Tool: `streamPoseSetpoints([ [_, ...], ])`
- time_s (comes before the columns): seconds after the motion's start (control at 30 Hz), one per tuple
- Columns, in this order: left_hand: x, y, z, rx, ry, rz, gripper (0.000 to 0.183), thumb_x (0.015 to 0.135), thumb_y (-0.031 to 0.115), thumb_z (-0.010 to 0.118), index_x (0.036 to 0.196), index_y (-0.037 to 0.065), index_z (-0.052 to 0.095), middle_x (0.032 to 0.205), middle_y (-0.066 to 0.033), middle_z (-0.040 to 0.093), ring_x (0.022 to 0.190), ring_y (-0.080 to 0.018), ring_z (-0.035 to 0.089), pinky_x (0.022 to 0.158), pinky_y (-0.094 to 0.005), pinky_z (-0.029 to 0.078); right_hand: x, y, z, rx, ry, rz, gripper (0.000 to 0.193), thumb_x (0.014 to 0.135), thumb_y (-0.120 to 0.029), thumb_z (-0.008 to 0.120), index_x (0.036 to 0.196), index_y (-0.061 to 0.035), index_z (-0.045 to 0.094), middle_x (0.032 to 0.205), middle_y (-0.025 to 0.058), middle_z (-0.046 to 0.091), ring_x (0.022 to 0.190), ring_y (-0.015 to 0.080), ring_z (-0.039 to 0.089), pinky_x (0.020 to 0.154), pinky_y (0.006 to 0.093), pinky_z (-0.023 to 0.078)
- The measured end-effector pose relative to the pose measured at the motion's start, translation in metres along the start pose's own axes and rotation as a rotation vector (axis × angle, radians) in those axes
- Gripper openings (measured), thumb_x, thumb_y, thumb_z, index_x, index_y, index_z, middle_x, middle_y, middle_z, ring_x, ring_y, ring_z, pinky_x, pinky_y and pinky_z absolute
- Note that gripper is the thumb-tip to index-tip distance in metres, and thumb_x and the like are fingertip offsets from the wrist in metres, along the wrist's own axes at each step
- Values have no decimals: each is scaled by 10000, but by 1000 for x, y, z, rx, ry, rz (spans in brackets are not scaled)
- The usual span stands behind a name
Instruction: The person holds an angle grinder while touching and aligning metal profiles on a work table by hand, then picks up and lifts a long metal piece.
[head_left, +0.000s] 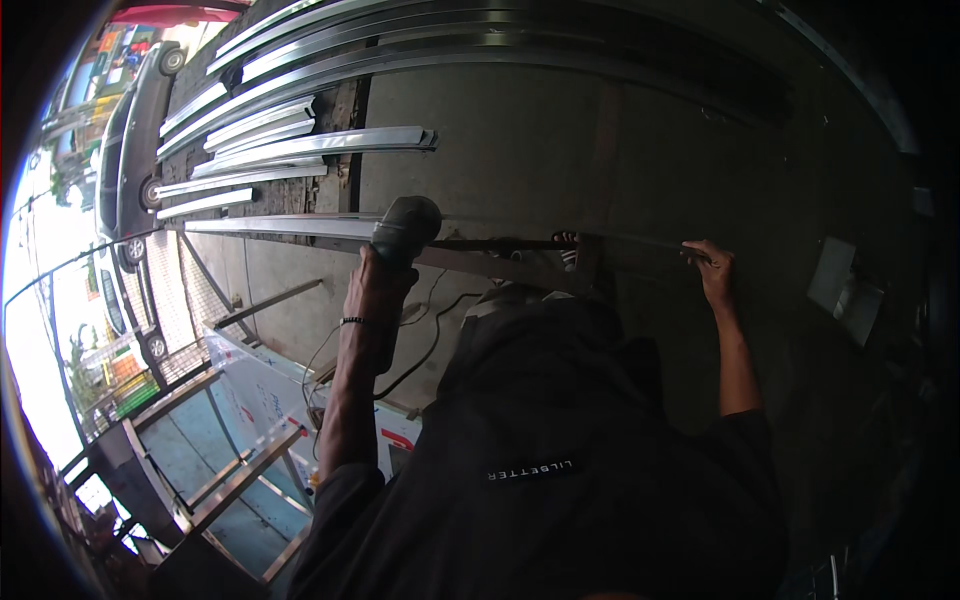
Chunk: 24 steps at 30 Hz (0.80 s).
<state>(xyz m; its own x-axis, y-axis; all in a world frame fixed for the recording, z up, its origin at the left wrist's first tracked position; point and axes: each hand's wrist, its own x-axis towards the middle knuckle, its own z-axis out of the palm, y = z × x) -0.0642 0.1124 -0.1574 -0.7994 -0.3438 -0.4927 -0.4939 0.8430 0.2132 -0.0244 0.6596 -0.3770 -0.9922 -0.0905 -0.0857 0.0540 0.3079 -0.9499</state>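
Note:
My left hand (372,280) is wrapped round a dark green and black power tool (405,228) with a rounded body; its exact kind is hard to make out. The tool sits over a long, light metal profile (280,226) that runs across in front of me. Farther right the profile fades into shadow. My right hand (712,265) is out to the right, fingers bent and pinched at what looks like the dim far end of that profile. Below the profile, a brown beam (490,266) crosses near my sandalled foot (567,250).
Several silvery metal profiles (330,140) lie on a dark wooden support (345,185) ahead. A black cable (430,340) curves beside my left arm. A frame with blue panels (190,430) stands at lower left. Pale sheet pieces (845,285) lie on the right; parked cars (135,150) show outside.

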Motion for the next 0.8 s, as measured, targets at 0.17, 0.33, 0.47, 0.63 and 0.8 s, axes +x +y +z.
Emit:
streamPoseSetpoints([
  [0.17, -31, 47, 15, -22, -64, 52, 452, 852, 156, 773, 1207, -39, 573, 1048, -285, 734, 1071, -445, 721, 858, -502, 550, 0, 0, -1, -7, 5, 2, 292, 904, 169, 640, 1121, 17, 761, 962, 107, 770, 932, 161, 755, 754, 287, 569],
  [0.33, -26, 38, 6, -41, -28, 1, 431, 848, 151, 775, 1188, -38, 588, 1063, -284, 736, 1072, -445, 718, 871, -492, 550, 0, 6, -2, -8, -1, 17, 295, 933, 155, 609, 1124, -11, 762, 974, 77, 778, 930, 147, 764, 747, 279, 586],
  [0.47, -24, 39, -1, 35, 8, -49, 440, 830, 152, 782, 1175, -35, 583, 1018, -283, 743, 1032, -443, 731, 855, -504, 558, 0, 5, 0, 17, -5, 25, 282, 943, 143, 610, 1123, -12, 762, 976, 75, 779, 934, 143, 764, 746, 275, 582],
  [0.63, -39, 70, 24, -42, -107, 39, 516, 820, 192, 731, 1194, -70, 490, 934, -362, 708, 969, -528, 699, 828, -563, 559, -2, -1, 4, 31, 21, 26, 263, 927, 133, 636, 1116, 0, 762, 946, 97, 783, 874, 130, 742, 732, 278, 553],
  [0.8, -49, 89, 36, 21, -160, 209, 490, 849, 185, 747, 1179, -69, 489, 967, -351, 699, 988, -526, 689, 818, -558, 548, -3, -5, 9, 30, 40, 31, 213, 946, 112, 630, 1086, 5, 751, 910, 58, 783, 850, 108, 730, 724, 269, 561],
])
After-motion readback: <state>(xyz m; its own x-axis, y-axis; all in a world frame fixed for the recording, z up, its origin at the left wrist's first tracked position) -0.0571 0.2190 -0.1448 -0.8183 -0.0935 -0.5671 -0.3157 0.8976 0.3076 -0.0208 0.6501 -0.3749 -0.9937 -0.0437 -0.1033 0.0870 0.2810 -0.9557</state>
